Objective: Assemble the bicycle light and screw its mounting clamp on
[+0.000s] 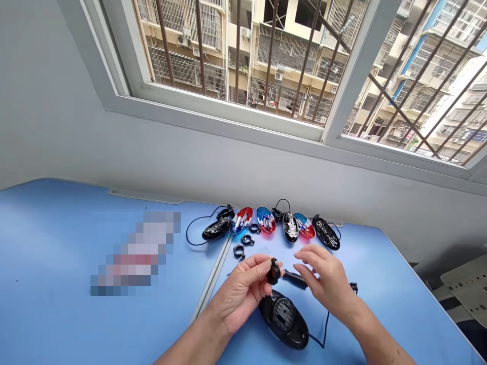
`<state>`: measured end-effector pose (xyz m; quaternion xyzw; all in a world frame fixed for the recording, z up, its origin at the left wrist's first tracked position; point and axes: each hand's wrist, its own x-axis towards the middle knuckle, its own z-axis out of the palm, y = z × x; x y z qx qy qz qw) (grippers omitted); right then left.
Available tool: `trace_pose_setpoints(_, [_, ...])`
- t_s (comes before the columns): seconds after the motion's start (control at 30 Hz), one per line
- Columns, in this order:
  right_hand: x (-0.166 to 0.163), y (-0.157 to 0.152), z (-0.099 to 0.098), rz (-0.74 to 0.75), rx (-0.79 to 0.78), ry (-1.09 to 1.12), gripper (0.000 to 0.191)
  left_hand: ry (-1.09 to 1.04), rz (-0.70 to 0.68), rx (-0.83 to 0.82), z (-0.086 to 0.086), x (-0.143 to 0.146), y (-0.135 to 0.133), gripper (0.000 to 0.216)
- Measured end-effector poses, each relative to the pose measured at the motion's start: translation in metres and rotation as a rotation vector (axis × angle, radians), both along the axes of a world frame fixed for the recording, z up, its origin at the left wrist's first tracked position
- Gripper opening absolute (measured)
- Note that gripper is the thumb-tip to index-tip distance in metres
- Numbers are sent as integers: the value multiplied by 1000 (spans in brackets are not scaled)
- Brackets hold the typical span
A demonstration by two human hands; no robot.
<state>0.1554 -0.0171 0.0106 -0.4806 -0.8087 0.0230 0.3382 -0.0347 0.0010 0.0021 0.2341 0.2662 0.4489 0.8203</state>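
My left hand (243,289) pinches a small black round part (273,271) between thumb and fingers, held above the blue table (76,243). My right hand (323,279) hovers just right of it with its fingers loosely spread and holds nothing. A short black cylinder (296,278) lies on the table between the hands. Below them sits a black oval housing (284,319) with a round grille and a thin black cable (323,329) running off to the right.
Along the far edge lie several oval light units: black ones (216,228) (326,233) and red and blue lenses (241,220) (266,219) (305,225). Two black clamp rings (247,239) (239,251) lie nearby. A blurred patch (137,253) lies at left. A chair (466,284) stands right.
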Motion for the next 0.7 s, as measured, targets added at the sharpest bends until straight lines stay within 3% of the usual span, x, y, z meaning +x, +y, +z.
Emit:
trace_pose_setpoints(0.17, [-5, 0, -3, -208, -323, -608, 8, -20, 54, -74, 1, -4, 5, 19])
trace_pose_setpoints(0.33, [-11, 1, -8, -245, -361, -702, 6, -47, 66, -106, 0, -5, 7, 14])
trace_pose_setpoints(0.43, [-3, 4, -11, -196, -353, -521, 7, -42, 87, -123, 1, -4, 7, 10])
trace_pose_setpoints(0.53, [10, 5, -3, -123, -298, -116, 7, -35, 109, -147, 3, -4, 6, 9])
trace_pose_setpoints(0.63, [18, 0, 24, -117, -208, 224, 10, -39, 122, -182, 5, -3, 5, 8])
trace_pose_setpoints(0.7, [17, -7, 49, -90, -122, 339, 16, -47, 126, -207, 6, -3, 4, 7])
